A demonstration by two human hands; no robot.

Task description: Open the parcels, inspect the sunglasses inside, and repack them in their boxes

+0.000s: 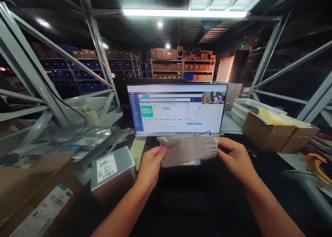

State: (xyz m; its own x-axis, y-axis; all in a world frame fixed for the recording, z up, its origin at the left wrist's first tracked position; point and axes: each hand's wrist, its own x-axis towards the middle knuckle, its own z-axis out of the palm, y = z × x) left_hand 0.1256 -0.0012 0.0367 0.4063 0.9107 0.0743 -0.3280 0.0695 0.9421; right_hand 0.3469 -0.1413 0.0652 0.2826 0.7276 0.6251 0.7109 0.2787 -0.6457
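Note:
A pale grey drawstring pouch (186,149) is stretched level between my hands, in front of the monitor (176,116). My left hand (153,164) pinches its left end, thumb on top. At the gathered right end, where a blue cord shows, my right hand (233,155) grips the edge between thumb and fingers. Whether anything is inside the pouch cannot be seen. Left of my left hand sits a silver box (114,169) with a white label. Behind the pouch, a dark keyboard (150,143) is partly hidden.
An opened cardboard box (33,185) with a shipping label lies at the near left. To the right stand a cardboard box (269,131) holding yellowish packets, a white basket (238,114) and an orange tape dispenser (317,166). Metal frame posts (98,47) rise around the desk.

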